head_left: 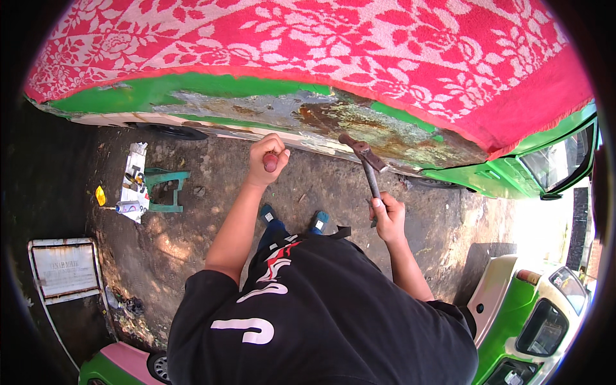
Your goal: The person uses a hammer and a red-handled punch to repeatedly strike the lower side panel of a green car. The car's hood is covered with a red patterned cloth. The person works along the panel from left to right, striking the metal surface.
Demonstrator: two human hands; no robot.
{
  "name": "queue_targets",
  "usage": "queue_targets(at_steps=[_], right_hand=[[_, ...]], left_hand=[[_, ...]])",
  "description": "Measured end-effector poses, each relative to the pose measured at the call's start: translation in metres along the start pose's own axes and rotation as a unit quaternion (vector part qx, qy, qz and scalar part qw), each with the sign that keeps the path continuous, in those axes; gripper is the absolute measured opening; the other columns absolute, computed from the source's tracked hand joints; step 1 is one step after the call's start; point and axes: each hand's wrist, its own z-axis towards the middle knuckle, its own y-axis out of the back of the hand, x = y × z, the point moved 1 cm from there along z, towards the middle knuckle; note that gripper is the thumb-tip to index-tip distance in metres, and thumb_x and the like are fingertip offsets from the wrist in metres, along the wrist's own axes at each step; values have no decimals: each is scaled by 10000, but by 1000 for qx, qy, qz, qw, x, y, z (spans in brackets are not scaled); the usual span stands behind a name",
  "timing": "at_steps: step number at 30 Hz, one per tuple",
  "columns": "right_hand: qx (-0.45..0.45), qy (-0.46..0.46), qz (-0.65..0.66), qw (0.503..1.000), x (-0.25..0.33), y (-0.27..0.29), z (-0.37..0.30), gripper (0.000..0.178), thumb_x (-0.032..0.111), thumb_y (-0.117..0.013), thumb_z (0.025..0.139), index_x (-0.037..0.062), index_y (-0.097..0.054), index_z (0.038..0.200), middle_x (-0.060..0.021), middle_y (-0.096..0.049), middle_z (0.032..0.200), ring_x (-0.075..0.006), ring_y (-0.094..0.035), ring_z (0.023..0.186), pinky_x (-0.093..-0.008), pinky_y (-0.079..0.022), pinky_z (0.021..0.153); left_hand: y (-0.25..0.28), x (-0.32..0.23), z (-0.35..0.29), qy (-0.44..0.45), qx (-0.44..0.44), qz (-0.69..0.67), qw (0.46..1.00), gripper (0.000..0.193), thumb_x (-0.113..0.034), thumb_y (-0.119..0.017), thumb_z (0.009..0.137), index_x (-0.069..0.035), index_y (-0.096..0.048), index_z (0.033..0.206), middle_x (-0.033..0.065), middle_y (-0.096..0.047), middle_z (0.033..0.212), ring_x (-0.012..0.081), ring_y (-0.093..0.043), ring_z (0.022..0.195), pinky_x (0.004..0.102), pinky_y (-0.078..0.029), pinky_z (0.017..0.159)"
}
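Evidently both bare hands are occupied, raised before the green side panel [212, 85] of a vehicle, its paint broken by patches of grey and rust. On the left, the person's left hand [262, 157] has its fingers curled tight around a rounded reddish-brown handle [270, 163], its blunt end facing the camera (whatever lies beyond the fist is hidden). The right hand [389, 218] grips a hammer with a rusty brown metal head and a grey shaft [371, 178], its fingers wrapped low on the shaft. That hammer slants up and leftward, its head overlapping the panel's lower edge in view; whether they touch, I cannot tell. A red-and-white floral cloth [308, 38] drapes over the vehicle above the panel. Leftward, on the stained ground [218, 192], stands a green plastic stool [168, 174], with a small cylindrical spray can [128, 206] lying beside it.
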Motion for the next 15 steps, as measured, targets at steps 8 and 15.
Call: queue_targets(at_steps=[8, 15], right_hand=[[-3, 19, 5, 1000, -20, 32, 0, 256, 233, -612, 943, 8, -627, 822, -19, -534, 536, -99, -526, 488, -269, -417, 494], [6, 20, 21, 1000, -28, 45, 0, 259, 237, -616, 940, 10, -623, 817, -14, -538, 538, -97, -528, 493, -267, -415, 492]], left_hand=[[-53, 4, -38, 111, 102, 58, 987, 313, 22, -703, 724, -78, -407, 748, 32, -475, 649, 149, -452, 563, 271, -397, 549], [-78, -12, -16, 52, 69, 34, 996, 336, -34, -748, 719, -63, -415, 688, 53, -461, 629, 197, -453, 561, 311, -381, 529]])
